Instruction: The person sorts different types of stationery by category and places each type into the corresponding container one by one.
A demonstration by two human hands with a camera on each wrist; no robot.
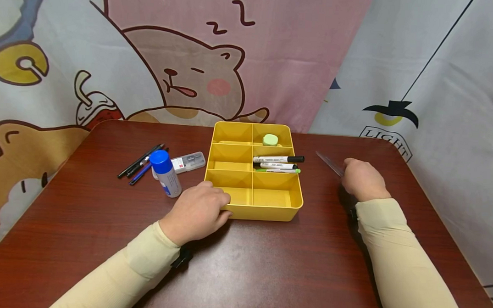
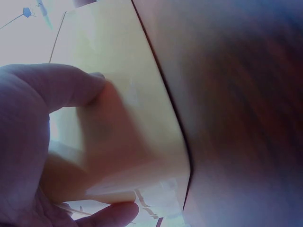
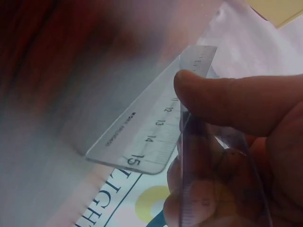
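Note:
A yellow six-compartment organizer box (image 1: 264,213) stands in the middle of the table. My left hand (image 1: 196,211) grips its near left corner, the thumb (image 2: 78,87) against the outer wall in the left wrist view. To the right of the box, my right hand (image 1: 365,180) pinches a clear plastic ruler (image 3: 137,137) between thumb and fingers, tilted above the table. A second clear strip with markings (image 3: 201,189) also shows in that grip; whether it is a separate piece I cannot tell. In the box lie several markers and pens (image 1: 275,159) and a light green item (image 1: 270,140).
Left of the box stands a white glue stick (image 1: 170,180) with a blue cap. Behind it lie a white and grey case (image 1: 190,162) and several dark and blue pens (image 1: 138,162). A printed cartoon curtain (image 1: 300,60) hangs behind the brown table (image 1: 266,274).

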